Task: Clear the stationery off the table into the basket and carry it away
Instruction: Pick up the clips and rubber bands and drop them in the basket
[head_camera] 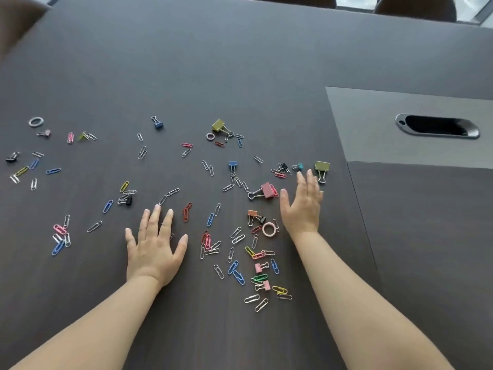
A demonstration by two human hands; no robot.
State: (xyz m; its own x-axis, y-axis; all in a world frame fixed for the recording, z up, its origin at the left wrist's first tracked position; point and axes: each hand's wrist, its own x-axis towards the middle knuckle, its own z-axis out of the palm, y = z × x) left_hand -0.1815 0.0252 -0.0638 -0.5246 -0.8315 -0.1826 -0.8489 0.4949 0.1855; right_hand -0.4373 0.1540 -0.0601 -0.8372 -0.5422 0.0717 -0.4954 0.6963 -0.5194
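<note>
Coloured and silver paper clips lie scattered across the dark table, mixed with binder clips and small rings. My left hand lies flat, palm down, fingers spread, with a few clips partly under it. My right hand stands on its edge, fingers together, just right of a pink binder clip and left of an olive binder clip. A pink ring lies by my right wrist. Another olive binder clip and a blue one sit farther back. Neither hand holds anything. No basket is in view.
A grey hatch panel with a black cable slot is set in the table at the right. Chair backs stand beyond the far edge. More clips lie at the far left.
</note>
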